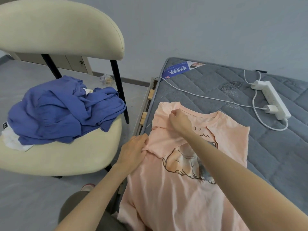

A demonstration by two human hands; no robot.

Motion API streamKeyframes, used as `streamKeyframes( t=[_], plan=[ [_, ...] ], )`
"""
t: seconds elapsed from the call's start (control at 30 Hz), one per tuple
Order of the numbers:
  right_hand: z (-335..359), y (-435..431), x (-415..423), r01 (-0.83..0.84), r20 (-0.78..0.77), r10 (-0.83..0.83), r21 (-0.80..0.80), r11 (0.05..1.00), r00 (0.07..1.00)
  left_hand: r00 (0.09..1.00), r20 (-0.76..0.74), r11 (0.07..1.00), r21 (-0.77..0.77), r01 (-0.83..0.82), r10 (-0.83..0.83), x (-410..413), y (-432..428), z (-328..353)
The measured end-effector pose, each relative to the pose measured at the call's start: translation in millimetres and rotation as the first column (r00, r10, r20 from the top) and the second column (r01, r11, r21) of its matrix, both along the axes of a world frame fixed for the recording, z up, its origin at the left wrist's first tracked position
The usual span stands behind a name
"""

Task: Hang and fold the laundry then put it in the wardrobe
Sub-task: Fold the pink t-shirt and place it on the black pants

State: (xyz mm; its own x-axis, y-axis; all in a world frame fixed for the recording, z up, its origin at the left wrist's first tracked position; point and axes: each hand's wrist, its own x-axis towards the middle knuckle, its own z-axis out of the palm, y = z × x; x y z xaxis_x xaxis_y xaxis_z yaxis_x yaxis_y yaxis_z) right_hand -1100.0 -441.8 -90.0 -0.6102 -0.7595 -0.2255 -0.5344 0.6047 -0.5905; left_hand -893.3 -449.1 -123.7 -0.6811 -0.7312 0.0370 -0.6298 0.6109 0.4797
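Pink T-shirt (175, 189) spread flat on the mattress (216, 84), print side up, along the mattress's left edge, collar toward the far end. Cartoon animal print (186, 165) on the chest, partly hidden under the right forearm. One sleeve (163, 139) folded inward over the chest, on the side nearest the mattress's left edge.

Beside the mattress, to its left: cream chair (66, 160) with a crumpled heap of blue clothes (63, 110) on the seat, and a white cloth (11, 140) poking out beneath the heap at the side farthest from the mattress.

Left hand (133, 152) at the mattress's left edge, back of the hand up, fingers curled, grip narrow and pinching the lower fold of the turned-in sleeve. Right hand (180, 120) farther up the mattress, arm stretched diagonally across the shirt, wrist bent down, grip closed on a tuck of pink fabric at the shoulder just beside the collar.

On the mattress's far right part: white power strip (273, 100) with a white charger (270, 108) plugged in, well apart from the shirt. White cable (191, 93) from the charger across the mattress to its far left corner, past a blue label (178, 70).
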Motion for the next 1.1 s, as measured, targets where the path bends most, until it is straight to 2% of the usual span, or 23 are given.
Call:
streamKeyframes(
  t=[0.07,0.1,0.33,0.5,0.67,0.73,0.9,1.1],
  plan=[
    [-6.4,-18.3,-2.4,-0.076,0.052,0.068,0.173,0.982,0.996,1.000,0.023,1.000,0.003,0.020,-0.020,-2.0,-1.6,1.8],
    [-11.0,-25.2,-4.3,-0.095,0.073,0.082,0.205,0.974,0.994,0.999,0.033,0.999,-0.012,0.037,-0.036,-2.7,-2.3,2.8],
    [-17.1,-59.7,-12.5,-0.084,0.150,0.104,-0.131,0.988,0.983,0.996,0.040,0.995,-0.041,0.086,-0.085,5.7,-15.8,-2.5],
    [-18.9,-93.5,-8.4,-0.202,-0.016,0.201,-0.125,0.971,0.979,0.996,0.046,0.997,-0.035,0.074,-0.072,10.3,-27.0,-11.4],
    [-41.4,-97.5,-5.1,-0.185,-0.160,0.192,0.060,0.981,0.968,0.982,0.167,0.996,0.038,0.079,-0.084,13.9,-25.5,-25.7],
    [-45.0,-97.0,-8.0,-0.174,-0.168,0.190,0.109,0.979,0.967,0.979,0.184,0.995,0.056,0.081,-0.090,13.8,-26.0,-27.2],
    [-37.3,-99.7,-11.3,-0.218,-0.014,0.219,0.081,0.973,0.976,0.986,0.159,0.997,0.062,0.047,-0.056,8.6,-23.6,-22.1],
    [-32.8,-95.2,-11.5,-0.376,-0.199,0.392,0.115,0.920,0.898,0.992,0.111,0.997,0.056,0.059,-0.065,6.3,-21.0,-20.7]
  ],
)
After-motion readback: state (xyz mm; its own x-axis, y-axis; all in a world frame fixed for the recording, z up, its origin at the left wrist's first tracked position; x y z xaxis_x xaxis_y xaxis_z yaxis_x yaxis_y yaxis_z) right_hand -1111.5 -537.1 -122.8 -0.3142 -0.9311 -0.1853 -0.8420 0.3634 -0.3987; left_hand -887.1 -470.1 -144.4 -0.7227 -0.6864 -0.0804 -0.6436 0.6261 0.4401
